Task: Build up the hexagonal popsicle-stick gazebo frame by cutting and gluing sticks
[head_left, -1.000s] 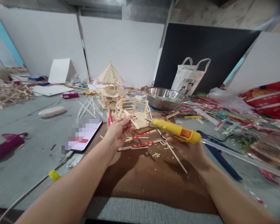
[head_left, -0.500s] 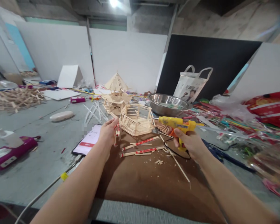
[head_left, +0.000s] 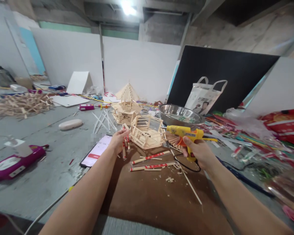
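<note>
My right hand [head_left: 198,150] is wrapped around the handle of a yellow hot glue gun [head_left: 181,131], its nozzle pointing left at the right side of an open, many-sided wooden stick frame [head_left: 148,143] with railings. On the frame's left side, my left hand [head_left: 119,142] has its fingers pinched together; what lies between them is too small to make out. Red-and-white printed stick packets [head_left: 125,147] show beside those fingertips. Two more red-marked packets [head_left: 153,166] lie on the brown mat in front of the frame. Behind stands a stick pavilion [head_left: 127,101] with a pointed roof.
A phone [head_left: 95,153] lies beside my left forearm. Beyond the frame are a steel basin [head_left: 181,114] and a white bag [head_left: 203,96]. Left are a purple power strip [head_left: 19,163] and a stick pile [head_left: 24,103]. Loose sticks and scraps litter the brown mat [head_left: 156,199].
The camera view has shifted, so the scene sits slightly lower and further right. A pale stick that jutted from my left fingertips no longer shows plainly. My right hand keeps the glue gun beside the frame.
</note>
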The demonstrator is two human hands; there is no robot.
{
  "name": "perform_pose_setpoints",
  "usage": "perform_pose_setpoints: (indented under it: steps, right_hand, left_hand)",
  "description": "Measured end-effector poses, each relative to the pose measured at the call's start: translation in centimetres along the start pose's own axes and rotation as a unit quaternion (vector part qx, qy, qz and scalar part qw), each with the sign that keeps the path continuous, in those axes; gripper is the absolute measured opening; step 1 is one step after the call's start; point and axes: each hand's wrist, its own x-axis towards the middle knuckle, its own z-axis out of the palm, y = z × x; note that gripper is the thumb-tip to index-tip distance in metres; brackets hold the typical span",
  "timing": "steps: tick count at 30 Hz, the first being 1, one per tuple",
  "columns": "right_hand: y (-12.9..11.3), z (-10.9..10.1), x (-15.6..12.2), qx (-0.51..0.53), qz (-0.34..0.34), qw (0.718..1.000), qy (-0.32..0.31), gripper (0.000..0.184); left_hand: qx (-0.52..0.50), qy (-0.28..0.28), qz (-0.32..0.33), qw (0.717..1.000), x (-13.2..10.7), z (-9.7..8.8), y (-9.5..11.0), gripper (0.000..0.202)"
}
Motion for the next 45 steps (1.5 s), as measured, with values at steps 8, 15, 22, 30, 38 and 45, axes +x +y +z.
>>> perform_pose_setpoints:
  steps: [8, 15, 22, 30, 38, 45]
  right_hand:
    - [-0.1, -0.3, 0.6, 0.012, 0.010, 1.000, 0.002, 0.035]
    - [-0.9, -0.4, 1.3, -0.010, 0.012, 0.999, -0.031, 0.035]
    - [-1.7, 0.7, 2.1, -0.056, 0.047, 0.994, -0.083, 0.034]
    - [-1.9, 2.2, 3.3, -0.142, 0.078, 0.981, -0.110, 0.029]
    - [-1.5, 2.5, 4.0, -0.169, 0.088, 0.978, -0.090, 0.029]
    - [-1.6, 3.0, 4.4, -0.214, 0.089, 0.968, -0.093, 0.034]
  left_hand:
    - [0.082, -0.022, -0.010, 0.996, 0.6, -0.4, 0.9, 0.029]
    - [0.124, -0.055, -0.019, 0.991, -0.9, 0.6, 0.8, 0.028]
    - [0.137, -0.131, -0.068, 0.980, -3.4, 2.1, -0.4, 0.026]
    - [0.152, -0.133, -0.065, 0.977, -4.0, 2.4, -0.8, 0.029]
    - [0.155, -0.126, -0.060, 0.978, -3.9, 2.3, -0.9, 0.028]
    - [0.137, -0.137, -0.053, 0.980, -4.0, 2.4, -0.8, 0.022]
